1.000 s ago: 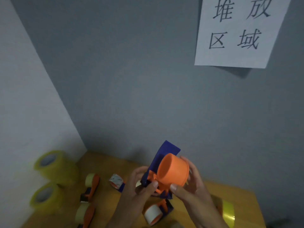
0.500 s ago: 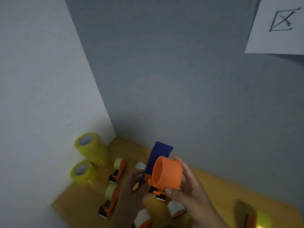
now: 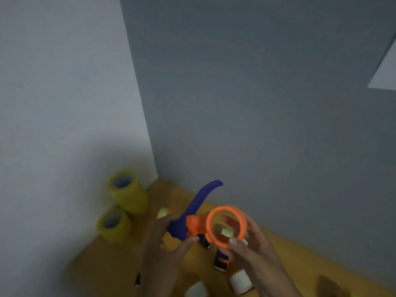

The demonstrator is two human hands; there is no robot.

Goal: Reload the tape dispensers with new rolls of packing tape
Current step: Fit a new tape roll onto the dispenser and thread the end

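Both hands hold an empty tape dispenser (image 3: pixel 194 219) up above the wooden table (image 3: pixel 285 251): the left hand (image 3: pixel 165 239) is closed on its blue handle and the right hand (image 3: pixel 250 241) pinches the orange spool ring (image 3: pixel 226 229), whose open end faces the camera. Two stacks of yellow tape rolls (image 3: pixel 128 195) stand at the far left corner, well apart from the hands, and other dispensers (image 3: pixel 221 261) lie blurred on the table beneath

Two yellow tape rolls (image 3: pixel 122 209) stand in the left corner against the wall (image 3: pixel 64 125); small dispensers (image 3: pixel 220 261) crowd the table (image 3: pixel 111 260) under the hands; the near-left table is free.
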